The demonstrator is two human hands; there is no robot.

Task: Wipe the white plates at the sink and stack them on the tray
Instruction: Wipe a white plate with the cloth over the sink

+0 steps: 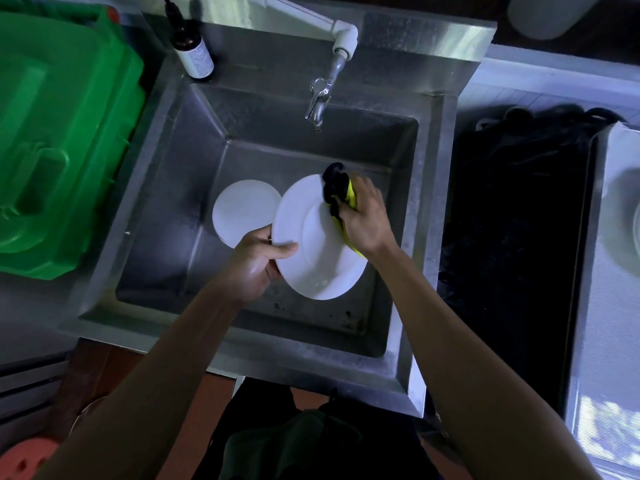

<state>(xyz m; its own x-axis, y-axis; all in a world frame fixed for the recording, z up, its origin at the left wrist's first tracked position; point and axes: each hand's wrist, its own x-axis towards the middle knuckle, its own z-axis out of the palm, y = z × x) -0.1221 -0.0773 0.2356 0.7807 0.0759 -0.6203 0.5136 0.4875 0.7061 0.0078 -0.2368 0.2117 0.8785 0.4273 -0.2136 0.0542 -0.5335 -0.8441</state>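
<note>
- Head view: we hold the white plate tilted over the sink, its face turned up twd us.
- Our left hand pinches the plate's near-left rim, thumb lying across the top face, other fingers hidden underneath.
- Our right hand is closed round a yellow-and-black cloth, pressing it on the plate's far-right rim, so the plate sits btwn the two grips.
- Key relation: the plate's long axis in the shot runs from far, by the cloth, down to near, by our body; unwiped face lies left and nearer of the cloth, so we judge the next stroke pulls back twd us.
- Some wet shine shows near the plate's lower edge; prob. still needs wiping there.
- A second plate lies flat in the basin, just left of and beyond the left-hand grip, partly hidden by the held plate. Can't tell if more lie under it.
- Tap hangs beyond both hands; no water seen running.
- Tray sits well right of the right hand, past a dark mat; something pale and round lies in it at the frame edge, maybe a plate.
- Right hand is nearer the tray, so we reckon it suits the transfer.
- Green bin and brown bottle lie left of and beyond the left grip.
</note>
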